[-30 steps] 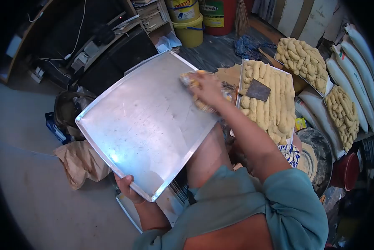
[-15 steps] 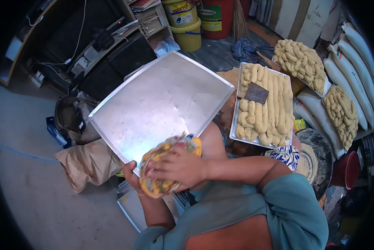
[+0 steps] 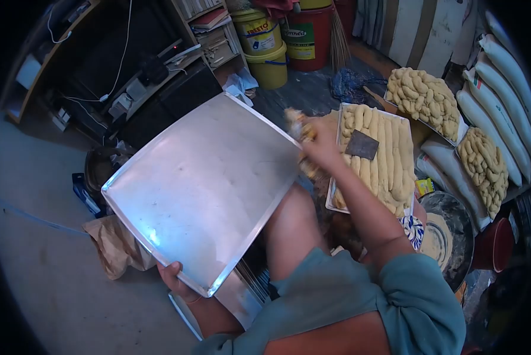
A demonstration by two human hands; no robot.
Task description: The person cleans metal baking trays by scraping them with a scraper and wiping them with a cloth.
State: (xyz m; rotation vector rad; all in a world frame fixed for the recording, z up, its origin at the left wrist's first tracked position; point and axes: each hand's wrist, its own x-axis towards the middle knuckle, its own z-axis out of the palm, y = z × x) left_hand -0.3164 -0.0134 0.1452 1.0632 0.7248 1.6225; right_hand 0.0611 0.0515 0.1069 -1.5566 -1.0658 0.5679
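Note:
A shiny metal baking tray [image 3: 200,183] lies tilted across my lap, its inner surface bare. My left hand [image 3: 177,281] grips its near left edge, thumb over the rim. At the tray's right corner, my right hand [image 3: 320,142] is closed around a crumpled, patterned yellow-orange cloth [image 3: 301,125], partly blurred by motion. Just right of that hand, a second tray [image 3: 332,200] carries long rolls of dough [image 3: 387,157], with a dark flat square scraper [image 3: 362,145] resting on them.
Braided dough [image 3: 424,99] fills another tray at the back right, and more dough pieces [image 3: 483,164] lie nearer. White sacks [image 3: 502,109] are stacked beside them. A black basin [image 3: 455,260] stands at my right, a brown paper bag [image 3: 114,248] at my left. Buckets [image 3: 271,70] stand behind.
My right hand has swung from the tray's near edge to its right corner, taking the cloth along, now bunched up. The tray has shifted left and nearer, still in my left hand.

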